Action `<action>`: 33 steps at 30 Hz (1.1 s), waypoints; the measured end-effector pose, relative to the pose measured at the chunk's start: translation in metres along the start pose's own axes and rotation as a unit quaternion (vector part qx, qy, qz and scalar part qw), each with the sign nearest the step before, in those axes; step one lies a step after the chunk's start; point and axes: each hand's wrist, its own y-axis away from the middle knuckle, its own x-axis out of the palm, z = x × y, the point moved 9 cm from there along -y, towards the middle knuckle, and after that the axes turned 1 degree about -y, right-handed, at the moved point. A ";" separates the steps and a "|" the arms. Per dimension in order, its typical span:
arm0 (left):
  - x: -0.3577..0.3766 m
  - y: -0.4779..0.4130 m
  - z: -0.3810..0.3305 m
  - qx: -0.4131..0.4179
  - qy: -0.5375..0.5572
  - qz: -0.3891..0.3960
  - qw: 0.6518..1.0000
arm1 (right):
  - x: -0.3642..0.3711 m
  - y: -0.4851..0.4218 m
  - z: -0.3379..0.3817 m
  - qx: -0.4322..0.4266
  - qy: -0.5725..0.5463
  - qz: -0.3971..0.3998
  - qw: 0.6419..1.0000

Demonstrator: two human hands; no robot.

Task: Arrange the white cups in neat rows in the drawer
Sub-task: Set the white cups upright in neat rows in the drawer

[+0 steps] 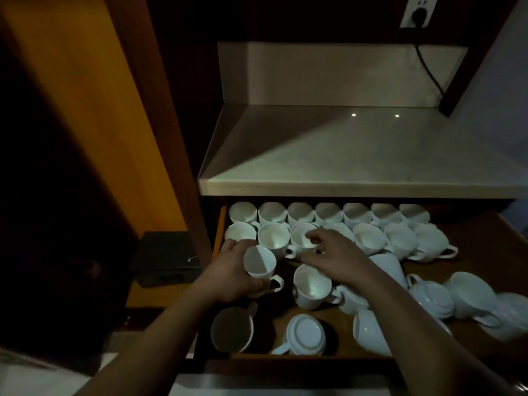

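The open wooden drawer (471, 252) holds several white cups. A straight back row (328, 212) of upright cups runs under the counter, with a second row (368, 238) in front of it. My left hand (228, 272) grips one upright white cup (260, 264) near the drawer's left side, its handle pointing right. My right hand (334, 252) reaches over the second row and its fingers curl on the rim of a cup (303, 238) there. Loose cups lie in front: one upright (311, 287), one upside down (305, 334), one in shadow (233, 330), and several tipped at the right (471, 295).
A pale stone counter (357, 150) overhangs the drawer's back. A dark box (165, 258) sits on a low shelf to the left, beside an orange-brown cabinet panel (94, 110). A wall socket (418, 10) with a black cable is at the top right.
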 end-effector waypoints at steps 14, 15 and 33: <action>0.036 -0.013 0.015 -0.025 -0.182 -0.036 0.982 | 0.050 0.019 -0.035 -0.021 0.189 0.112 0.975; 0.038 -0.014 0.017 -0.026 -0.184 -0.033 0.982 | 0.052 0.019 -0.035 -0.021 0.187 0.112 0.976; 0.029 -0.002 -0.009 0.129 -0.269 -0.061 0.952 | 0.058 0.006 -0.022 -0.022 0.145 0.046 0.988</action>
